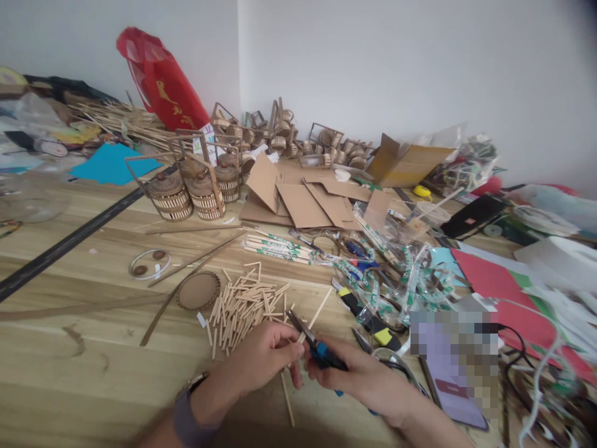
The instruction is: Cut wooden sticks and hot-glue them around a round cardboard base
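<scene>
Left hand: grip pinching a slim, pale wooden stick.
Right hand: grip closed round black-and-blue handled cutters, metal blades at the stick.
Stick pile: short, straight, loosely heaped beyond the left hand.
Disc: flat brown cardboard, ridged rim.
Counter: pale, streaked wood grain.
Obscured: right fingertips, partly behind the cutters; purple object, partly pixelated.

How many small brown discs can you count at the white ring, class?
2: one brown disc at the near left of the white ring, another brown disc at its far right. No others show there.
</scene>
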`<state>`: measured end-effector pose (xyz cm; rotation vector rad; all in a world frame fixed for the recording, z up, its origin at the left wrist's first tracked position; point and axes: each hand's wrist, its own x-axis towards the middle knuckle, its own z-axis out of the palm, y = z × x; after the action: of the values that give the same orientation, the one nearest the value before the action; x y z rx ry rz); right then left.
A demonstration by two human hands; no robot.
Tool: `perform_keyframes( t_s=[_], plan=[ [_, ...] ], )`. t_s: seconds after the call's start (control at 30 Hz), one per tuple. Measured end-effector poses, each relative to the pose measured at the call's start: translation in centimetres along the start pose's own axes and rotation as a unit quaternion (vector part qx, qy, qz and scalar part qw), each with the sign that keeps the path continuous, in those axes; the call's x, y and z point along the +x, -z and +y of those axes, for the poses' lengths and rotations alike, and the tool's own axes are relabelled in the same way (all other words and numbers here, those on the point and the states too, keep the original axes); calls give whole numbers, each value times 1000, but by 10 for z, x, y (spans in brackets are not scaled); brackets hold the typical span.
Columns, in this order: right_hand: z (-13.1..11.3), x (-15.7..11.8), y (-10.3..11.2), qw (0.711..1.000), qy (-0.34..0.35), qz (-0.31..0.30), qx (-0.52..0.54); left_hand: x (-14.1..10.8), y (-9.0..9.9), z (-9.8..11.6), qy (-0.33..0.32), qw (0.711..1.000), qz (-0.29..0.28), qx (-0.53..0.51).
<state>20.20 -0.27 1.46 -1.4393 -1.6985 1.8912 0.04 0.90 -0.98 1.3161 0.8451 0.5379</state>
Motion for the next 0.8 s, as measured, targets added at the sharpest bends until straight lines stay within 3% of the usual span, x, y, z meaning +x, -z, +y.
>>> perform_keyframes(
  t_s=[0.5,0.63,0.8],
  plan=[
    [2,8,-10,980,61,94,-165,-2,-2,1,13,998,2,63],
    [3,6,-11,990,45,87,-106,-2,-1,3,7,997,12,71],
    [0,3,-9,999,25,29,38,-3,0,0,10,999,5,48]
  ],
)
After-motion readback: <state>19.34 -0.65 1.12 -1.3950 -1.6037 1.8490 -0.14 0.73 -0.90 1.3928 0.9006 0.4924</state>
